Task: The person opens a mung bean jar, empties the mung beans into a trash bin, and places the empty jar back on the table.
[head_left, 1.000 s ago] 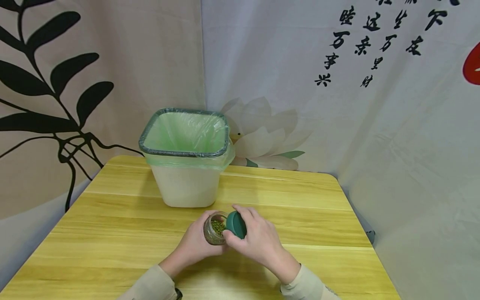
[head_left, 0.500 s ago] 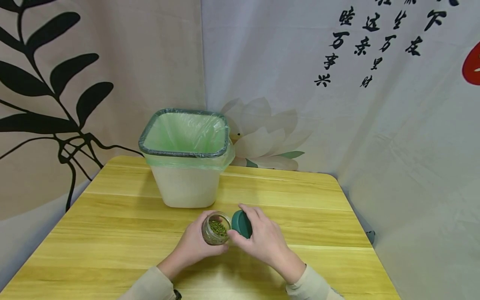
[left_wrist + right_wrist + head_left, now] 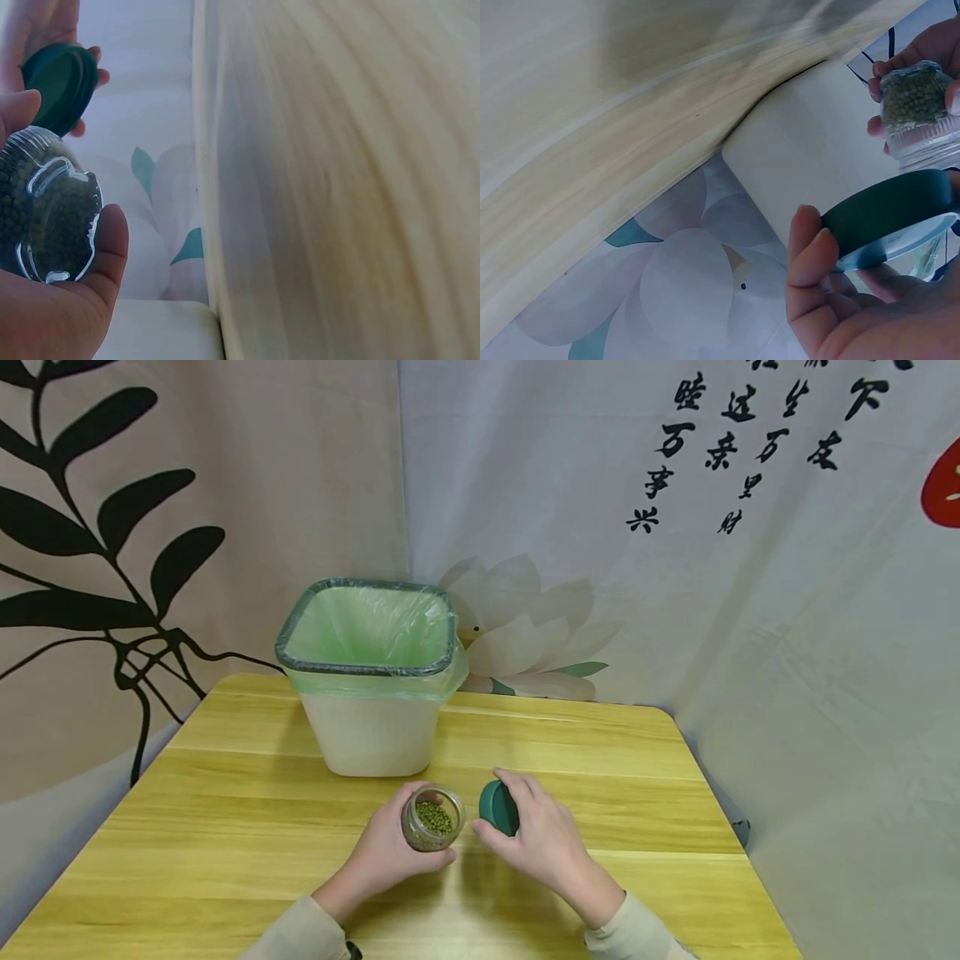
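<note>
Clear glass jar [image 3: 418, 837], part-filled with small green beans [image 3: 433, 817], was off the worktop [image 3: 637, 777], mouth roughly up, between bin and near edge. Left hand [image 3: 392, 843] had fingers wrapped round the jar's side; likely to steady it and leave the mouth free. Right hand [image 3: 543, 837] held the round dark-green lid [image 3: 498, 808], fingers and thumb on opposite sides of the rim, on edge just right of the jar, not touching; probably an easy grip for keeping it off the opening. White plastic bin [image 3: 375, 731] with translucent green liner [image 3: 367, 685] stood by the back edge, toward the back-left corner, presumably leaving the hands room.
</note>
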`<state>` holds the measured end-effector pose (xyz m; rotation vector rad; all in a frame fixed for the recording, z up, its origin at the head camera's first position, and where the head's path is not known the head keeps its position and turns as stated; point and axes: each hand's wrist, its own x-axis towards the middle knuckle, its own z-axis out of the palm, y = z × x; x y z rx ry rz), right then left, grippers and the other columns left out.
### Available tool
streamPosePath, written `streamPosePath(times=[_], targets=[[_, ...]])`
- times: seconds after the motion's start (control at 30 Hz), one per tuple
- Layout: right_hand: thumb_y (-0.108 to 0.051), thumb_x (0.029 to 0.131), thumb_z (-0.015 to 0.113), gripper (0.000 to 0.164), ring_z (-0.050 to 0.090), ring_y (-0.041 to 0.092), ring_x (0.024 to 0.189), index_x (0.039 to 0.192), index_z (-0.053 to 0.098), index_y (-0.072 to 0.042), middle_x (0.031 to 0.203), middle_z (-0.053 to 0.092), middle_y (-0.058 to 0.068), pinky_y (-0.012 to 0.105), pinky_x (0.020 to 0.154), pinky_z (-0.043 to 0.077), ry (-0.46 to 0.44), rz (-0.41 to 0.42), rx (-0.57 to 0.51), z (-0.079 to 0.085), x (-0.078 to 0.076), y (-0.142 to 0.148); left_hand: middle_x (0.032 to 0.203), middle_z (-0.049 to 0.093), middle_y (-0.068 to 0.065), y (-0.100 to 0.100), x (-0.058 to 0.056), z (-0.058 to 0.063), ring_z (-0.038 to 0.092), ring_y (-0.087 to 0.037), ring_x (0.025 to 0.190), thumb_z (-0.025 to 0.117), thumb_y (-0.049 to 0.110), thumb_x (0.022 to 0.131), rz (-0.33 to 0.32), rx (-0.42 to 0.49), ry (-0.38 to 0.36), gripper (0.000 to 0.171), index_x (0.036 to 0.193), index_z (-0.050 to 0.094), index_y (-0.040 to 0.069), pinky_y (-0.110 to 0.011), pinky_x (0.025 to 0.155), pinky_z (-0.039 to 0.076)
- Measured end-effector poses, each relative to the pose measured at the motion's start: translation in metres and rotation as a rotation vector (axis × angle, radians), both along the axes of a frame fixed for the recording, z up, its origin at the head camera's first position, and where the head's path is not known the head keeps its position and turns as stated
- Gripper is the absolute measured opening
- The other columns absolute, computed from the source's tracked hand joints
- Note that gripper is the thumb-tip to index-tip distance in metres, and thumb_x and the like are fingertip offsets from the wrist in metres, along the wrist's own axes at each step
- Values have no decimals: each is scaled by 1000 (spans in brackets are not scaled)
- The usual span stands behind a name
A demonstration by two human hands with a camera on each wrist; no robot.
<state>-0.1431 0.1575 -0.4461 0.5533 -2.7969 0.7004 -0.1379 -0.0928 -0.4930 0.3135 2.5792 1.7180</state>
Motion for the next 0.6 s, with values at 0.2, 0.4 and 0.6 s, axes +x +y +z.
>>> streamPosePath(times=[0.2,0.4,0.6], targets=[[-58,91,76,77,72,25,112,156,53,-23,143,66,7,48,80,62,-38,-38,5,-2,0,8,132,72,-4,0,0,0,68,-17,117,102,31,67,0,8,1,93,146,54,26,-41,99,56],[-60,91,76,79,72,25,112,155,53,-21,143,67,8,48,80,61,-43,-67,23,-7,-1,15,130,72,0,1,2,-1,68,-17,118,103,31,64,14,11,4,94,145,55,24,-43,102,55],[-59,91,77,78,73,25,109,153,55,-18,140,69,10,47,76,62,-27,-79,33,-12,-2,21,127,72,7,1,2,-1,68,-16,117,103,31,64,22,9,-5,94,144,56,24,-41,102,55]])
